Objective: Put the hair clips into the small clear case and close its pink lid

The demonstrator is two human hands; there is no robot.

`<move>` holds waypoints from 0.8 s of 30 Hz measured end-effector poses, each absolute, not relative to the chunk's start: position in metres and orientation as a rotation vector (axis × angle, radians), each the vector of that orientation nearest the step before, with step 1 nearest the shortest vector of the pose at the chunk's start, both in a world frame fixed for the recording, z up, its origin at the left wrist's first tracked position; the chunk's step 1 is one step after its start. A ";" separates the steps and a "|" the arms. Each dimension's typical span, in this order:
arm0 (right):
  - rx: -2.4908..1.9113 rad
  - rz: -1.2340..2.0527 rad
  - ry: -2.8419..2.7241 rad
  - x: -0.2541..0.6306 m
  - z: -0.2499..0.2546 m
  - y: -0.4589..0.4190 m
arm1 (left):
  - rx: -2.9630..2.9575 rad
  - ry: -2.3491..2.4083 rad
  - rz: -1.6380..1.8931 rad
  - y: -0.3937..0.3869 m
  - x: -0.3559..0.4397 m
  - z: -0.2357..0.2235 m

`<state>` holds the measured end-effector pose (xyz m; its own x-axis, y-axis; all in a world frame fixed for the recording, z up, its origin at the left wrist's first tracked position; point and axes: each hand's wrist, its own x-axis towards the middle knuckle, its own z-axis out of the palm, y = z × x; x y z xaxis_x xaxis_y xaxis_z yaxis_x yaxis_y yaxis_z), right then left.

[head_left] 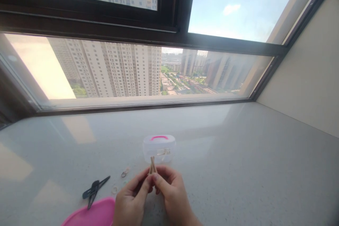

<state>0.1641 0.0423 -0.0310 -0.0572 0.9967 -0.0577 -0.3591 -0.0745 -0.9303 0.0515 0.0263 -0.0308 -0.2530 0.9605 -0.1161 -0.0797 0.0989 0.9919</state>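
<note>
My left hand (134, 197) and my right hand (171, 190) meet low in the middle of the view. Both are closed, thumbs and fingertips pinching slim beige sticks (152, 164) between them. The sticks point upward and cross or lie close together; their lower ends are partly covered by my fingers, and I cannot make out their exact kind. Just beyond my fingertips stands a translucent white box (148, 146) with a pink handle on its lid. Left of my left hand, small ring-shaped hair ties (123, 174) lie on the pale surface.
Black hair clips (94, 190) lie crossed at the left, one reaching over the rim of a pink tray-like piece (96, 213). The speckled pale sill (238, 169) extends to a dark-framed window (145, 107). A plain wall (307, 67) rises at the right.
</note>
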 end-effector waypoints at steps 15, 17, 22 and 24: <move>-1.055 1.326 -0.833 0.170 -0.025 0.050 | 0.666 1.304 1.460 0.036 0.055 -0.024; -1.041 1.334 -0.780 0.169 -0.024 0.050 | 0.662 1.286 1.455 0.038 0.056 -0.023; -1.034 1.382 -0.716 0.168 -0.023 0.052 | 0.659 1.252 1.460 0.040 0.060 -0.023; -1.033 1.417 -0.707 0.168 -0.023 0.053 | 0.665 1.227 1.471 0.041 0.062 -0.022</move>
<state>0.1685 0.0526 -0.0226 0.0780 0.9800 -0.1830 -0.4425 -0.1305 -0.8872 0.0622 0.0406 -0.0221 -0.2859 0.9371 -0.2000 -0.3647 0.0866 0.9271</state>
